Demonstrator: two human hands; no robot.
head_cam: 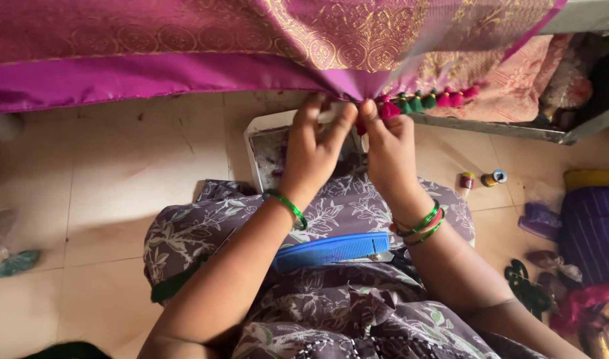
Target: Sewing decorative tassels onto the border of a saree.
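Magenta silk edge point(184, 73) hides fingertips of both hands point(317, 143) point(387, 149).

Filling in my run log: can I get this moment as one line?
left hand: pinching purple sari edge | right hand: at pink tassel | tassel row: pink, green | lap: blue comb | floor: thread spools

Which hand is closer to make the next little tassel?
Probably the right hand. Its fingertips sit right beside the last pink tassel in the row, while the left hand pinches the purple cloth edge a bit further along, holding it in place.
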